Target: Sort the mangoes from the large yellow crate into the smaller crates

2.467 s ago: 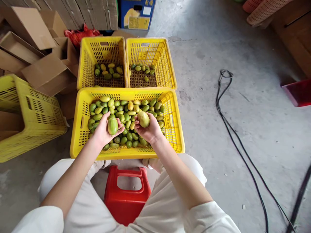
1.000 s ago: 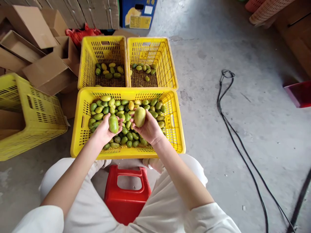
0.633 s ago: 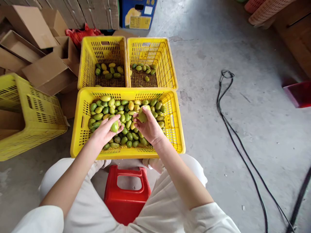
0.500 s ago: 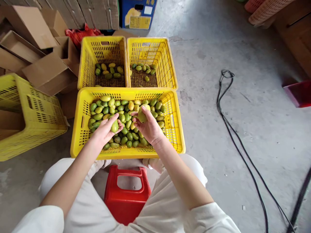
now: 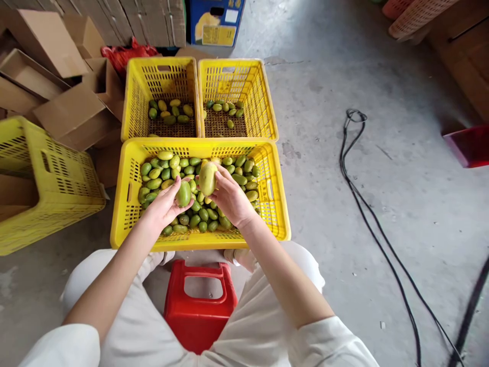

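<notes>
Green fruit [image 5: 184,193] sits in my left hand [image 5: 168,204], fingers curled around it. My right hand [image 5: 229,196] grips a yellowish fruit [image 5: 208,178] upright at its fingertips, just beside the green one. Both hover over the big yellow crate [image 5: 198,239] full of fruit, with two smaller crates [image 5: 198,86] behind it.

Left hand [image 5: 165,205] is gripping a green fruit [image 5: 184,193], right hand [image 5: 229,196] is holding up a yellowish fruit [image 5: 208,178], both hovering over the big yellow crate [image 5: 198,239] packed with fruit. Two smaller yellow crates [image 5: 198,97] are sitting just behind it.
</notes>
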Demonstrator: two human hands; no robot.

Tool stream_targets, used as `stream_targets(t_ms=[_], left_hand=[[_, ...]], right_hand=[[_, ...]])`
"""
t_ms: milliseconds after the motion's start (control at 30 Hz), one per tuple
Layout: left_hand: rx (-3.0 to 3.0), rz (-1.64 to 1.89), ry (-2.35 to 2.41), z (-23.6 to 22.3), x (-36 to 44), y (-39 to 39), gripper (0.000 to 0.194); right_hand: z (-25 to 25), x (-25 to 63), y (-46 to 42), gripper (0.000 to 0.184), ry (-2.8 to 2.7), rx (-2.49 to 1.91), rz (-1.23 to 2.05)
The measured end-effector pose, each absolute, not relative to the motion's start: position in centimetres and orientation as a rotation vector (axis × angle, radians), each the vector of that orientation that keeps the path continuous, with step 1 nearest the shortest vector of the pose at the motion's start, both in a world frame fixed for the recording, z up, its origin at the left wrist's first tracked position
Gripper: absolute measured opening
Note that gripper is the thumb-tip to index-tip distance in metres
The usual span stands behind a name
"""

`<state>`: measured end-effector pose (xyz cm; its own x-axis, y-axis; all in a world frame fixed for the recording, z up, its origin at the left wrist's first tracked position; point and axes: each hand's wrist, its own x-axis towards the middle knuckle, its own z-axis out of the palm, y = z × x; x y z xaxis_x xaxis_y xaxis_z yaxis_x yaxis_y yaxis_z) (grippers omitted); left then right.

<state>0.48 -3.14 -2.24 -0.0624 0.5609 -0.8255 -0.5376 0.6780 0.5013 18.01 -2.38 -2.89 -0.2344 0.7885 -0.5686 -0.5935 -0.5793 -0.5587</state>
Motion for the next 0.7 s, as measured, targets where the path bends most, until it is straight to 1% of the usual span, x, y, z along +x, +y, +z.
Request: stream_targets(t_ms=[133,233,333,400,567,700], left_hand=[[-0.056,0.923,1.367,-2.2,0.6,-2.9,0.036],[-0.12,0.942,1.326,-2.1,0.6,-2.7,0.041],[-0.134,0.954,1.318,-2.0,0.6,-2.7,0.041],[-0.111,0.977,1.324,-1.9,0.5,-2.7,0.038],[-0.078,1.047,1.268,-1.8,0.4,-2.8,0.016],[-0.058,1.03,1.18,-1.5,0.1,-3.0,0.021]], right_hand=[[-3.1,18.3,-2.1,0.015,-0.268,-0.951,2.048],[-3.6,18.5,-2.0,0.025,-0.311,-0.902,2.07],[-3.9,18.8,-2.0,0.03,-0.28,-0.893,2.074],[-3.9,18.9,-2.0,0.03,-0.244,-0.887,2.085],[-3.9,19.0,-2.0,0.028,-0.134,-0.854,2.116],[-4.1,19.0,-1.9,0.014,-0.077,-0.883,2.102]])
